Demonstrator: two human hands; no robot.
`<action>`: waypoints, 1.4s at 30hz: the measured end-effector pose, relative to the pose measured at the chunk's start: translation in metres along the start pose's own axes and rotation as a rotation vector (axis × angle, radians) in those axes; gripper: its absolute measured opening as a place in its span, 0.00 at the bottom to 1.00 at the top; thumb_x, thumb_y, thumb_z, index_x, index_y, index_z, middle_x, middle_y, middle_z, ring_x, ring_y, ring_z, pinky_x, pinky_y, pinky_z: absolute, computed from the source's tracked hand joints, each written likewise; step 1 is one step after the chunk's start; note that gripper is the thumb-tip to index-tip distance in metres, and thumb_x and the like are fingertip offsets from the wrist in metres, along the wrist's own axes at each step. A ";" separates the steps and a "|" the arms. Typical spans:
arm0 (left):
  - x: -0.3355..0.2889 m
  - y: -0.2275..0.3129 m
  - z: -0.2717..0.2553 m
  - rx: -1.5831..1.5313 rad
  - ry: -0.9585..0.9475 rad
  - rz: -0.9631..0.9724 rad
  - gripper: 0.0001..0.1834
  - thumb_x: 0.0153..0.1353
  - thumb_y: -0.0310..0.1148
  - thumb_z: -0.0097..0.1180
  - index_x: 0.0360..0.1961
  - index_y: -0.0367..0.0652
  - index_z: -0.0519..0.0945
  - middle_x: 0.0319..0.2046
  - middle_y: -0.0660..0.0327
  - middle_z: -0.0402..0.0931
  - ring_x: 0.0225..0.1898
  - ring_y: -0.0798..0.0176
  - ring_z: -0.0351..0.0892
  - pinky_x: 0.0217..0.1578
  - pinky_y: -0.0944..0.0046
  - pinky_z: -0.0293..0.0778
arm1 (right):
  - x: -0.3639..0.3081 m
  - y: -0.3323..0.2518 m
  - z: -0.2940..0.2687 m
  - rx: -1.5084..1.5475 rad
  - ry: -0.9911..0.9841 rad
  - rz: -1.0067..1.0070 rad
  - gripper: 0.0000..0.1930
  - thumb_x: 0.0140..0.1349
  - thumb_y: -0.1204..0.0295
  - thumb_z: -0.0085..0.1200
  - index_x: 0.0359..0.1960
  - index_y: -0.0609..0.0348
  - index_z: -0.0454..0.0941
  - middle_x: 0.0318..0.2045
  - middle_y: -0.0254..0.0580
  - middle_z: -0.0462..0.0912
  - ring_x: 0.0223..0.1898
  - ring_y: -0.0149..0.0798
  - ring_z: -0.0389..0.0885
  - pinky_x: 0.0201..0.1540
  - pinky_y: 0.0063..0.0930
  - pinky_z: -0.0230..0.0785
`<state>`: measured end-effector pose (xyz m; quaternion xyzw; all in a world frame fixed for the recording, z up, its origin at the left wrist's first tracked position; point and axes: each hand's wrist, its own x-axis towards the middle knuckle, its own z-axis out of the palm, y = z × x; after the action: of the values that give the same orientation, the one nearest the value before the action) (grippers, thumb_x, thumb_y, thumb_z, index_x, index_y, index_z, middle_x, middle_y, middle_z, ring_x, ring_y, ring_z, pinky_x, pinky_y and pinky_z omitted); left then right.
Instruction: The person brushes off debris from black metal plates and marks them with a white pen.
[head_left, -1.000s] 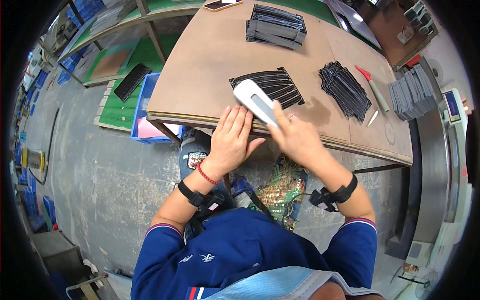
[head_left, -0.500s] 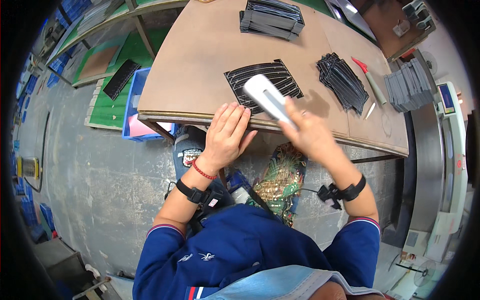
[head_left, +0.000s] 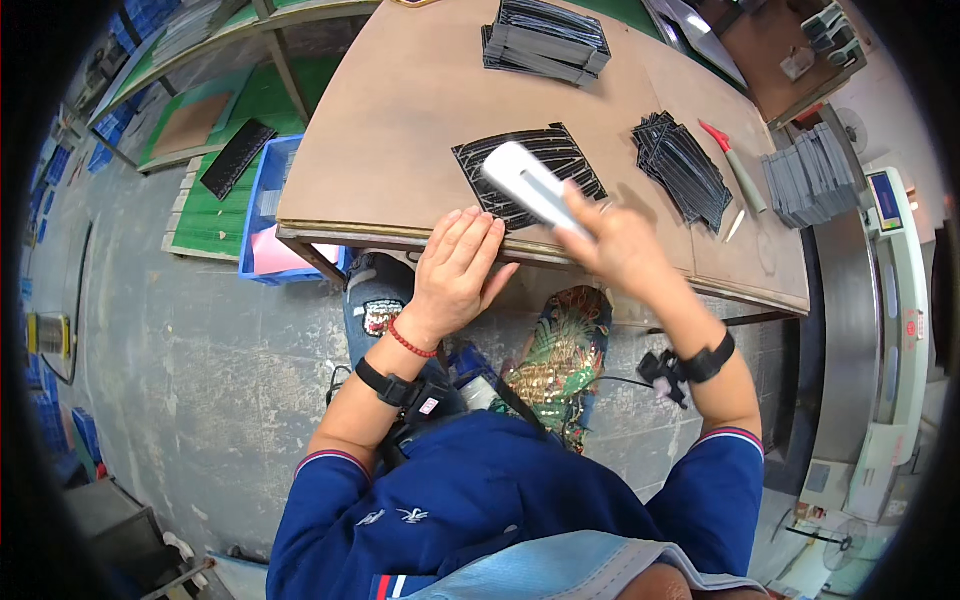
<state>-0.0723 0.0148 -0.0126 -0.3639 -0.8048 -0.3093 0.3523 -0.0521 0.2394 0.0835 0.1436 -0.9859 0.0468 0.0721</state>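
Note:
My right hand [head_left: 625, 248] is closed round the lower end of a long white hand tool [head_left: 522, 176] with a rounded head and a grey slot, its exact kind not plain. The tool is tilted over a black sheet [head_left: 555, 146] with pale lines, covering part of it; whether they touch I cannot tell. My left hand [head_left: 458, 262] lies with straight fingers on the table's front edge, fingertips at the sheet's near left corner. It holds nothing.
The brown table [head_left: 370, 130] bears a banded black stack [head_left: 545, 42], a loose black pile [head_left: 682, 165], a red-tipped tool [head_left: 735, 165] and a small white stick [head_left: 735, 225]. A grey stack [head_left: 810, 180] stands right. A blue bin [head_left: 262, 205] is at left.
The white tool and my right hand have shifted very slightly to the left and up over the black sheet. My left hand stays at the table edge.

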 end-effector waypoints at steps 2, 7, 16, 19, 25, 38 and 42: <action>0.005 0.003 0.003 -0.015 0.003 0.003 0.31 0.48 0.36 0.70 0.54 0.38 0.76 0.53 0.52 0.74 0.58 0.49 0.71 0.61 0.48 0.65 | 0.018 0.051 -0.006 -0.038 -0.030 0.146 0.29 0.62 0.53 0.52 0.60 0.57 0.70 0.26 0.59 0.82 0.31 0.58 0.83 0.35 0.49 0.76; 0.006 0.007 0.012 -0.043 0.038 -0.007 0.30 0.48 0.36 0.70 0.53 0.38 0.77 0.53 0.53 0.74 0.57 0.49 0.72 0.60 0.48 0.65 | 0.047 0.102 -0.012 -0.135 -0.004 0.340 0.25 0.63 0.55 0.49 0.54 0.64 0.71 0.30 0.61 0.83 0.35 0.58 0.83 0.39 0.49 0.76; 0.003 0.005 0.001 0.000 0.011 -0.011 0.30 0.47 0.37 0.70 0.53 0.38 0.77 0.52 0.52 0.75 0.57 0.50 0.72 0.60 0.49 0.65 | 0.069 0.036 0.007 0.119 -0.042 -0.015 0.26 0.63 0.52 0.51 0.57 0.54 0.75 0.31 0.60 0.83 0.35 0.56 0.84 0.41 0.46 0.76; 0.008 0.007 0.005 -0.004 0.002 -0.003 0.30 0.47 0.36 0.70 0.53 0.38 0.77 0.52 0.53 0.74 0.57 0.50 0.72 0.61 0.49 0.65 | 0.084 0.086 -0.019 0.069 -0.141 0.318 0.23 0.63 0.54 0.50 0.51 0.58 0.77 0.33 0.56 0.84 0.37 0.54 0.84 0.44 0.44 0.75; 0.003 0.006 0.009 -0.013 0.031 -0.021 0.30 0.47 0.36 0.70 0.52 0.37 0.77 0.52 0.53 0.74 0.57 0.50 0.71 0.61 0.48 0.64 | 0.072 0.033 -0.007 0.100 -0.071 0.113 0.26 0.63 0.53 0.51 0.53 0.62 0.75 0.32 0.59 0.83 0.36 0.56 0.84 0.41 0.47 0.76; 0.015 0.011 -0.005 -0.003 -0.027 0.010 0.27 0.45 0.32 0.69 0.48 0.38 0.78 0.51 0.53 0.75 0.55 0.50 0.73 0.59 0.50 0.67 | 0.069 0.083 -0.013 -0.015 -0.019 0.287 0.26 0.62 0.54 0.50 0.59 0.51 0.73 0.35 0.58 0.83 0.40 0.58 0.82 0.47 0.46 0.72; 0.026 0.006 -0.021 0.037 -0.001 0.155 0.14 0.45 0.26 0.66 0.35 0.39 0.81 0.39 0.58 0.80 0.43 0.55 0.80 0.45 0.55 0.75 | 0.024 0.098 0.008 0.332 0.213 0.374 0.28 0.59 0.54 0.55 0.58 0.55 0.75 0.42 0.64 0.81 0.44 0.56 0.82 0.49 0.39 0.72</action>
<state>-0.0730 0.0122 0.0211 -0.4186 -0.7802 -0.2659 0.3813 -0.1038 0.3252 0.0727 -0.0367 -0.9609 0.2353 0.1411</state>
